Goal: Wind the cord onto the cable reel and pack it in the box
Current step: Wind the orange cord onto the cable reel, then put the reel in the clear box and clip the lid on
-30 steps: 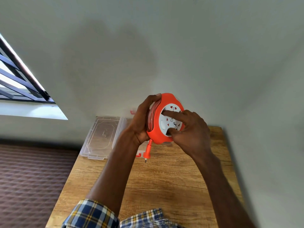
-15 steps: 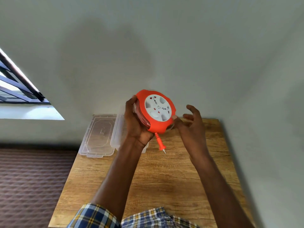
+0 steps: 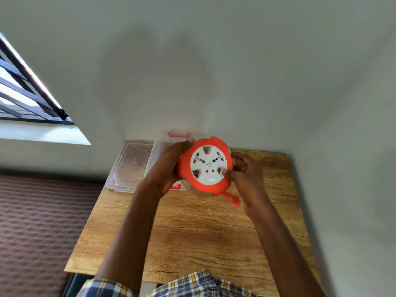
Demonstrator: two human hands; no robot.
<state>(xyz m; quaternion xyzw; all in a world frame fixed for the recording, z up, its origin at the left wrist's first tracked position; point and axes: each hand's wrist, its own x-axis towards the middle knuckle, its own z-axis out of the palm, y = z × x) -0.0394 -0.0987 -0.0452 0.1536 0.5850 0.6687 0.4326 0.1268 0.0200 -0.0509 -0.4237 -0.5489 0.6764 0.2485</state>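
An orange cable reel (image 3: 186, 168) with a white socket face is held above the far part of the wooden table (image 3: 192, 228), its face turned toward me. My left hand (image 3: 167, 168) grips its left rim. My right hand (image 3: 246, 176) holds the right rim, thumb on the white face. The orange plug (image 3: 232, 199) on a short end of cord sticks out at the reel's lower right. The clear plastic box (image 3: 159, 146) with pink clips stands behind the reel, mostly hidden by it.
The clear lid (image 3: 132, 166) lies flat left of the box, overhanging the table's left edge. A grey wall runs behind and along the right side. A barred window is at the upper left, and patterned brown flooring lies left of the table.
My right hand, off the reel half a second ago, has taken hold of its right rim. The reel has turned, and the plug has swung from below to the lower right.
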